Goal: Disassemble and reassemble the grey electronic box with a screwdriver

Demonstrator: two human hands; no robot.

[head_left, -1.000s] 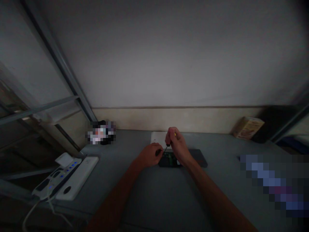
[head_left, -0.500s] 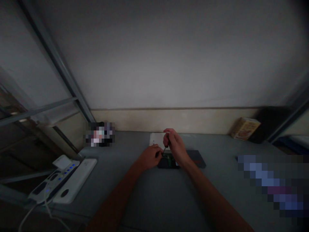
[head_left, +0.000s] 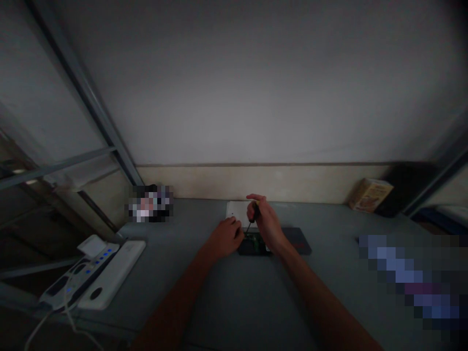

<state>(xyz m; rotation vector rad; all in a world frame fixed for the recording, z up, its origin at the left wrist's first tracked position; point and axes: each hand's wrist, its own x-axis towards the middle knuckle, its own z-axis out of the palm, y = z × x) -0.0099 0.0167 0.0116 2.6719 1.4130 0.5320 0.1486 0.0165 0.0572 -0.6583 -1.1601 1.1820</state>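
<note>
My right hand [head_left: 268, 222] is closed around the handle of a screwdriver [head_left: 257, 209], index finger stretched over its top end. The thin shaft slants down and left to a green circuit board [head_left: 252, 241] inside an open dark case [head_left: 250, 252]. Curled at the left end of that case is my left hand [head_left: 225, 237], its fingertips on the edge close to the screwdriver's tip. The tip itself is too small to make out. A flat dark panel [head_left: 298, 240] lies on the right, partly behind my right wrist.
Behind the case lies a white sheet [head_left: 234, 209] with small dark specks. On the left are a white power strip [head_left: 86, 268] with blue lights and a long white box [head_left: 119, 273]. A yellowish carton [head_left: 371, 195] stands at the back right of the grey table [head_left: 226, 302].
The fingers of my left hand have drawn back slightly and bent more. My right index finger has straightened over the screwdriver's end; the shaft stays at the board's left part.
</note>
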